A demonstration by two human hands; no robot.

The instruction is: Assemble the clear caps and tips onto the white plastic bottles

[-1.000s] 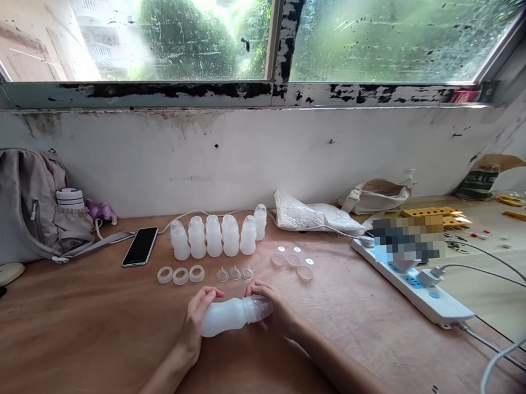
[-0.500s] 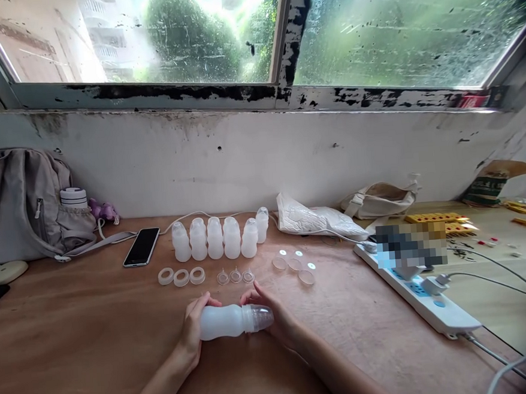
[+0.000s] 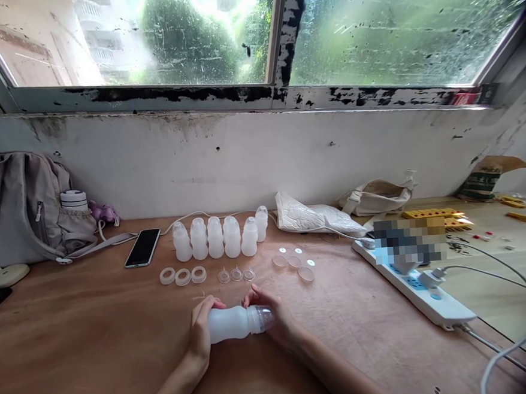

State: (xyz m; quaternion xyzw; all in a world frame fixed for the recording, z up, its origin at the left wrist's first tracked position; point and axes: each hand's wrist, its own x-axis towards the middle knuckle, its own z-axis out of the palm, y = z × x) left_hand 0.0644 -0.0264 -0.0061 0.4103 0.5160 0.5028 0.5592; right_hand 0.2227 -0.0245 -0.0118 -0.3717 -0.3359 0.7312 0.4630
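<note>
A frosted white baby bottle (image 3: 230,324) lies sideways between my hands, just above or on the tabletop; I cannot tell which. My left hand (image 3: 200,333) is wrapped round its base end. At the other end, my right hand (image 3: 279,317) grips the clear cap (image 3: 262,318), its fingers curled over the top. Beyond the hands lie three white collar rings (image 3: 183,277), three clear bottle nipples (image 3: 236,275), and some clear round discs (image 3: 307,274) with small white discs (image 3: 311,262). Several similar frosted bottles (image 3: 215,239) stand upright in a row behind them.
A phone (image 3: 143,248) lies left of the bottles, near a grey backpack (image 3: 20,208). A white plastic packet (image 3: 309,213) and a beige pouch (image 3: 375,197) rest against the wall. On the right, a power strip (image 3: 451,313) with trailing cables crosses the wooden table (image 3: 98,352).
The held bottle has shifted slightly to the right, its base end lower. My left hand has moved right with it, and my right hand covers more of the cap's tip.
</note>
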